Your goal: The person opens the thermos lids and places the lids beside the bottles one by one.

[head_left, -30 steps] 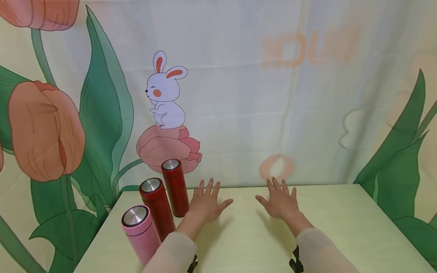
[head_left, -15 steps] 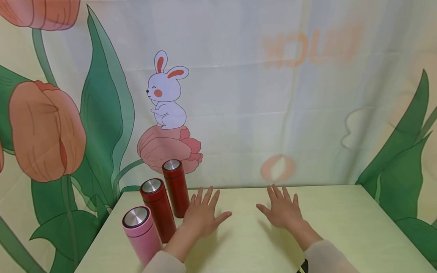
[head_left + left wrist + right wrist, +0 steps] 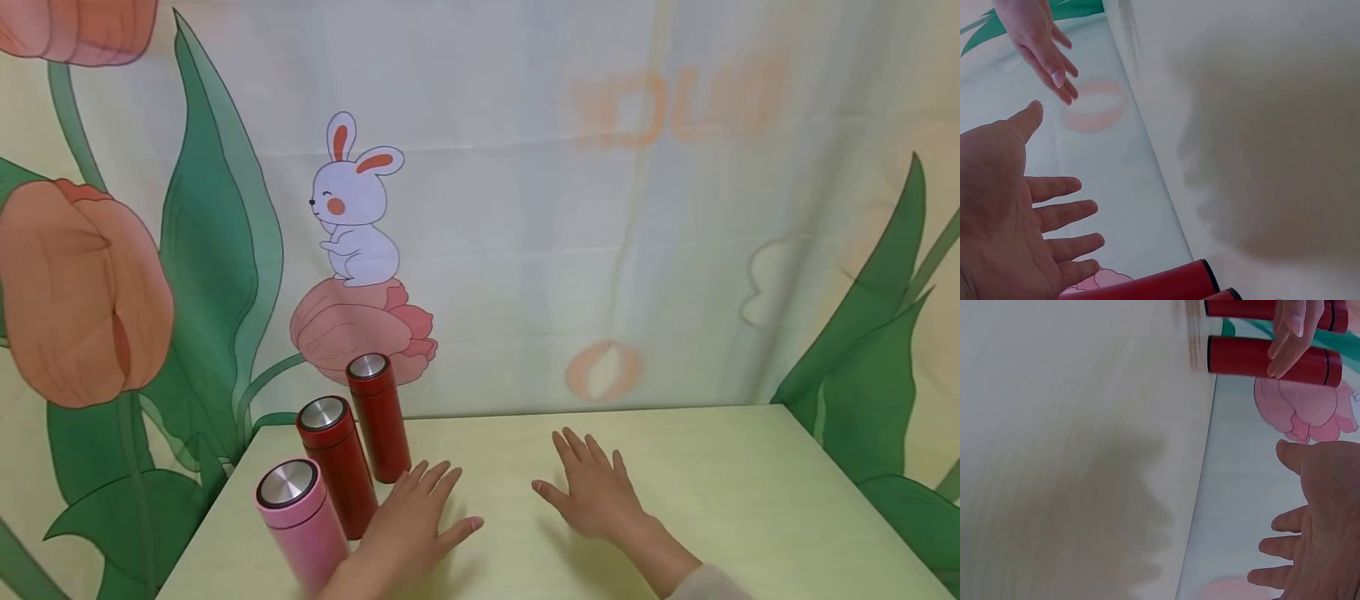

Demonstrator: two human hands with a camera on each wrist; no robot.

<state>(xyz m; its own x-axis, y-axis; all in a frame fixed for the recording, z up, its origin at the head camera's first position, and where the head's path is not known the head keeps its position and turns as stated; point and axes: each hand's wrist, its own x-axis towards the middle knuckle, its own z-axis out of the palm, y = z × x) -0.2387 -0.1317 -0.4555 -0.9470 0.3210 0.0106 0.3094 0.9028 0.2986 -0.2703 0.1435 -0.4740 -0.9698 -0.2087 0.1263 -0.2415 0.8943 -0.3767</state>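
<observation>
Three flasks with silver lids stand upright in a slanting row at the table's left: a pink flask [image 3: 305, 533] nearest, a red flask [image 3: 341, 471] behind it, and another red flask [image 3: 381, 429] farthest back. My left hand [image 3: 411, 521] hovers palm down just right of the flasks, fingers spread and holding nothing. Over the middle of the table, my right hand [image 3: 596, 492] is likewise spread, palm down, with nothing in it. Both hands cast shadows on the tabletop. In the right wrist view, the left hand's fingers overlap a red flask [image 3: 1254, 359].
The pale table [image 3: 735, 492] ends at a straight back edge. Close behind it hangs a cloth backdrop [image 3: 510, 250] printed with tulips, leaves and a white rabbit [image 3: 360, 217].
Both hands have drawn back toward the near edge, slightly leftward, with fingers still spread. The flasks stay standing in place; the view has shifted slightly.
</observation>
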